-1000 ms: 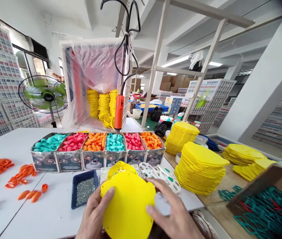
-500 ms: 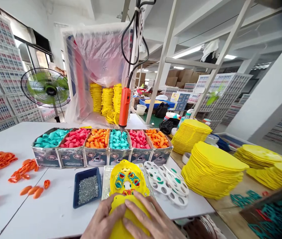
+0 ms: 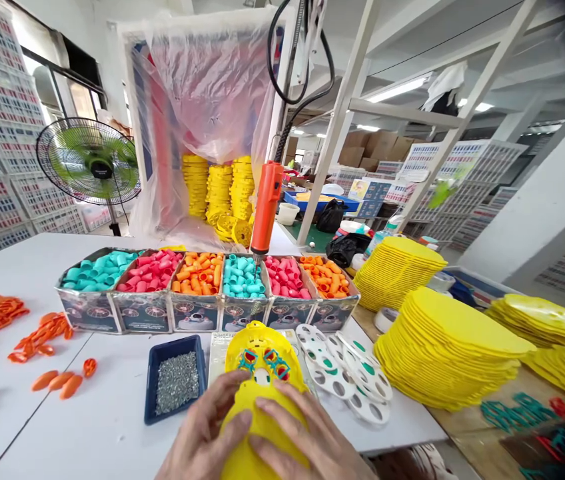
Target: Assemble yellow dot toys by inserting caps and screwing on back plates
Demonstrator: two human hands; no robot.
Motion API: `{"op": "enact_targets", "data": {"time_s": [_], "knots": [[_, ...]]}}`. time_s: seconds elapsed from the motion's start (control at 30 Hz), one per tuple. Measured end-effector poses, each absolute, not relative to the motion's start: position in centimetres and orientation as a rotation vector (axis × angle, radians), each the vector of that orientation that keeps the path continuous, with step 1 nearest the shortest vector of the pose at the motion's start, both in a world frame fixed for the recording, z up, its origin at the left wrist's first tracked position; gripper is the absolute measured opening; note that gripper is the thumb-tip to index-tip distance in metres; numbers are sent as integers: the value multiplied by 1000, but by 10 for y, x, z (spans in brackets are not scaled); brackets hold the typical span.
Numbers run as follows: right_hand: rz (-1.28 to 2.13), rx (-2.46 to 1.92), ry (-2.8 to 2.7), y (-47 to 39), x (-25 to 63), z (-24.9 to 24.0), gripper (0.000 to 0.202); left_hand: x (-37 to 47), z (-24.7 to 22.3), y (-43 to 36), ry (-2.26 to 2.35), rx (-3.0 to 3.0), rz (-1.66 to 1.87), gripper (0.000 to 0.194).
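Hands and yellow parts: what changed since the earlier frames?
Flat yellow plastic plate tipped down from facing the camera, revealing more of the open yellow plastic shell. Right hand moved from the plate's edge onto its face; left hand stayed on it. Dark blue plastic tray stayed put.

Down comes the yellow plate (image 3: 242,460) from its raised hold, the right hand (image 3: 312,433) now spread across it! Beyond, the yellow shell (image 3: 234,348) has come into view, 2 teal-and-red clusters (image 3: 276,364) showing.

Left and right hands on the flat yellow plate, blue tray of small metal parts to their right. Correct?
Wrong side: the head view shows the blue tray of small metal parts left of both hands. Left hand and right hand are on the flat yellow plate.
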State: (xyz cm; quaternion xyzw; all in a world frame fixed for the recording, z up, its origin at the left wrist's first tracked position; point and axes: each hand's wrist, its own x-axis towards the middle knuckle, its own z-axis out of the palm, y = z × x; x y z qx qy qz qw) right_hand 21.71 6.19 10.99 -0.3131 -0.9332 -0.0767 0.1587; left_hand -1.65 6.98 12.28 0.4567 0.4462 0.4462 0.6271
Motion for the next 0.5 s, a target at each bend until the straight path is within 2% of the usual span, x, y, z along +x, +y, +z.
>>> {"op": "enact_targets", "data": {"time_s": [0.17, 0.33, 0.4, 0.5], "knots": [[-51, -1175, -2606, 77, 230, 140, 76, -27, 114, 77, 1304, 1322, 1126, 38], [112, -1267, -2604, 104, 231, 125, 96, -28, 97, 81, 1281, 1638, 1215, 36], [148, -1278, -2613, 113, 230, 123, 99, -28, 88, 86, 1272, 1713, 1294, 39], [160, -1294, -2608, 123, 229, 122, 100, -26, 67, 95, 1218, 1799, 1316, 53]]}}
